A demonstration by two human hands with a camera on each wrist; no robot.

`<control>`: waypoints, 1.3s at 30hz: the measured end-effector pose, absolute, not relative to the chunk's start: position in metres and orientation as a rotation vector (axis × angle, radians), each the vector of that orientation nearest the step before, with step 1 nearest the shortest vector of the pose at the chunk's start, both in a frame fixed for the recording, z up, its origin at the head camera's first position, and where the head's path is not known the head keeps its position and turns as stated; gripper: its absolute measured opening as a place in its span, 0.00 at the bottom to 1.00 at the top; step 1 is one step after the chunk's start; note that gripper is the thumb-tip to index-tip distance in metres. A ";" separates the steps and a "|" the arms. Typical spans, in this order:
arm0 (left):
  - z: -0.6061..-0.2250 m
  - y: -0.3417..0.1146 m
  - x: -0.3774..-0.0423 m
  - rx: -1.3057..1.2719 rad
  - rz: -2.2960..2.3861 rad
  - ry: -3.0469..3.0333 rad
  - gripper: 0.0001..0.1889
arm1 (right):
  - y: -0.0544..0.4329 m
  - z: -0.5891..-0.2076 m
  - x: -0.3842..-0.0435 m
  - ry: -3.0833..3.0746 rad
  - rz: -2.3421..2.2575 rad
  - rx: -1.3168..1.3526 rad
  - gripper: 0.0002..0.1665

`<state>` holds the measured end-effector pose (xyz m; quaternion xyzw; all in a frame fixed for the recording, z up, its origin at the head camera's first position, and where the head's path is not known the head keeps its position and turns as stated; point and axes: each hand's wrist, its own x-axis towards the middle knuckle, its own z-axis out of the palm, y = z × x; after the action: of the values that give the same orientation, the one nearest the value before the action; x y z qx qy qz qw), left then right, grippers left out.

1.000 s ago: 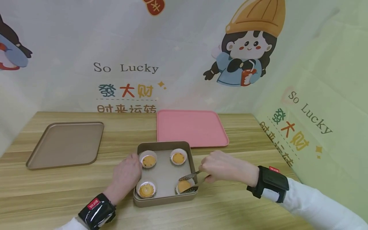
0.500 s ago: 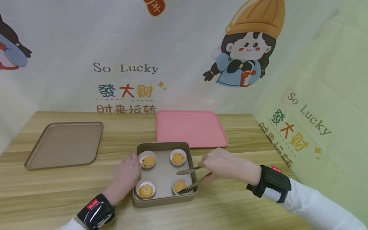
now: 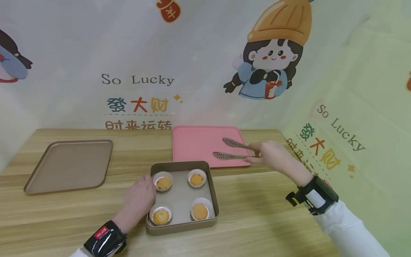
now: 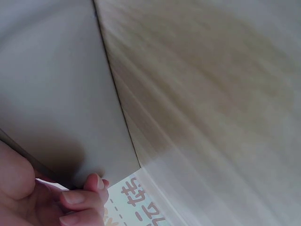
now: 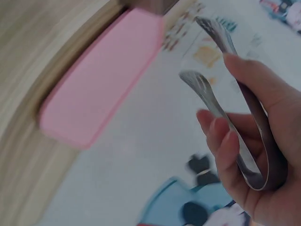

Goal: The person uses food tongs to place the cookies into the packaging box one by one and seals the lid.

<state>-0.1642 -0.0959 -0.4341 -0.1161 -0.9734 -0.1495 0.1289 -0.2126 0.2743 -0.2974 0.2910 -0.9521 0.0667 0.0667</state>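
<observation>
In the head view my left hand (image 3: pixel 140 196) grips the left wall of a square bronze baking pan (image 3: pixel 181 230). The left wrist view shows its fingers (image 4: pixel 84 200) curled at the pan's side wall. Inside the pan sit a front-right tart (image 3: pixel 200 211), a front-left tart (image 3: pixel 161 216), a back-left tart (image 3: pixel 163 183) and a back-right tart (image 3: pixel 196 179), each in a white paper cup. Over the pink tray (image 3: pixel 196 142) my right hand (image 3: pixel 273 155) holds metal tongs (image 3: pixel 236 156). Their tips stand apart with nothing between them, as the right wrist view also shows.
A flat bronze tray (image 3: pixel 70 166) lies at the left of the wooden table (image 3: pixel 257 207). The pink tray is behind the pan, near the table's back edge. A printed cloth backdrop (image 3: pixel 205 60) hangs behind and along the right side.
The tongs have opened off the front-right tart, and my right hand has moved them up and right from the pan to over the pink tray. My left hand stays at the pan.
</observation>
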 end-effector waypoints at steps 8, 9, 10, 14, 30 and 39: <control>-0.437 -0.097 -0.163 -0.333 -0.439 -2.810 0.11 | 0.326 -0.334 -0.254 -2.960 0.365 0.391 0.20; -0.437 -0.097 -0.163 -0.328 -0.441 -2.813 0.11 | 0.331 -0.339 -0.258 -2.975 0.373 0.343 0.16; -0.437 -0.097 -0.162 -0.326 -0.442 -2.817 0.10 | 0.336 -0.343 -0.262 -2.992 0.382 0.290 0.17; -0.436 -0.097 -0.161 -0.324 -0.440 -2.836 0.10 | 0.350 -0.360 -0.274 -3.068 0.451 0.070 0.32; -0.436 -0.097 -0.163 -0.328 -0.445 -2.841 0.09 | 0.349 -0.391 -0.278 -3.170 0.192 -0.210 0.30; -0.435 -0.096 -0.162 -0.329 -0.444 -2.863 0.09 | 0.347 -0.407 -0.274 -3.241 0.249 -0.205 0.26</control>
<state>-0.1618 -0.0961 -0.4347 -0.1122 -0.9757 -0.1511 0.1125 -0.2741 0.3466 -0.4071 -0.0628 -0.9934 0.0764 -0.0576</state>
